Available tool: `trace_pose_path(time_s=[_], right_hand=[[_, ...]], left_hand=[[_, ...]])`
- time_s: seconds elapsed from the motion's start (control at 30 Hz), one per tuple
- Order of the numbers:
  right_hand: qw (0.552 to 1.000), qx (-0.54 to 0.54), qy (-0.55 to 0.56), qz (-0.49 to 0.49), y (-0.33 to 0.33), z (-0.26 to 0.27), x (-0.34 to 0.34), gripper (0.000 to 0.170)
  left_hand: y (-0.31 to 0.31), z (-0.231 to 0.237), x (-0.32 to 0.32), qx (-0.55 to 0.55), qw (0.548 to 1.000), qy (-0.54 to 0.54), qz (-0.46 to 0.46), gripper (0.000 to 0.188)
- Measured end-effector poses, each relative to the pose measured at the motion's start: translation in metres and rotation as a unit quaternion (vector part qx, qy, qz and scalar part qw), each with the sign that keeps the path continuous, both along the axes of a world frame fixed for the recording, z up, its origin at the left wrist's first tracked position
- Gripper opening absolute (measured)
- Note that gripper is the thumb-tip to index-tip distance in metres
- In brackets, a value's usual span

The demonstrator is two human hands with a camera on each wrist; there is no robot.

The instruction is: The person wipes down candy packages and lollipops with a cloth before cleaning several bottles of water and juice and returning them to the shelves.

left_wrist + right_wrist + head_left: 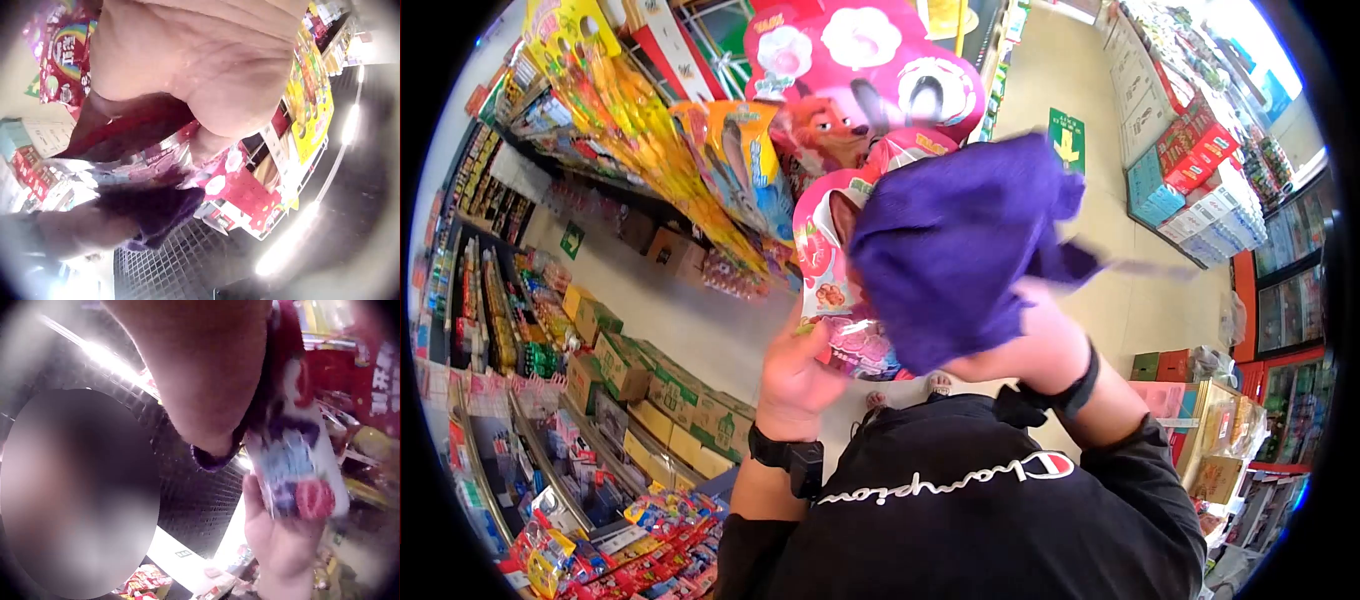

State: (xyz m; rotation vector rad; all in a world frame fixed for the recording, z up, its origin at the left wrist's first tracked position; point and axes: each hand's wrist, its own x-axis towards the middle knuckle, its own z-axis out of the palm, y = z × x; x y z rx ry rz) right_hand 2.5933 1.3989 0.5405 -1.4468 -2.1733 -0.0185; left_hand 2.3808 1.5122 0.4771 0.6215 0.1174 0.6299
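In the head view, the left hand [795, 370] grips the lower left edge of a pink and red candy package [820, 262], which has shiny wrapped pieces at its bottom. A crumpled purple cloth [960, 240] covers much of the package front, and the right hand [1040, 345] holds it from the right, its fingers mostly hidden. The left wrist view has the left hand [194, 69] large at the top and the purple cloth [165, 215] in the right hand [87, 231] below. In the right wrist view the left hand [284, 544] supports the package [294, 456] from below.
Hanging yellow and orange snack bags [625, 110] and a big pink display board [900, 50] stand ahead. Green cartons [670, 385] and shelves are at the left. Stacked boxes [1200, 150] and glass-door coolers [1290, 310] line the right side, beyond a pale floor [1040, 70].
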Motion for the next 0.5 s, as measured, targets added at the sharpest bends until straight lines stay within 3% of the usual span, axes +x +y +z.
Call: trace_pose_path(time_s=[0.03, 0.13, 0.17, 0.37, 0.43, 0.5], right_hand=[[0.997, 0.007, 0.067, 0.03, 0.011, -0.003, -0.006, 0.046], [0.995, 0.088, 0.02, 0.036, 0.02, 0.007, -0.022, 0.048], [0.987, 0.112, 0.103, 0.045, 0.024, -0.006, -0.028, 0.047], [0.986, 0.156, 0.048, 0.046, 0.023, 0.012, -0.026, 0.043], [0.989, 0.148, -0.009, 0.01, 0.023, 0.018, -0.022, 0.048], [0.988, 0.149, 0.034, 0.0, 0.022, 0.024, -0.016, 0.051]], left_hand=[[-0.002, 0.006, 0.007, 0.004, 1.0, -0.008, 0.007, 0.071], [-0.003, 0.014, 0.008, 0.003, 0.999, -0.032, -0.004, 0.068], [-0.003, 0.015, 0.009, 0.017, 1.0, -0.005, 0.019, 0.066], [-0.006, 0.021, 0.006, 0.056, 0.998, 0.012, 0.028, 0.065], [-0.007, 0.025, 0.004, 0.077, 0.995, -0.057, 0.029, 0.07], [-0.001, 0.02, -0.004, 0.09, 0.993, -0.064, 0.029, 0.073]])
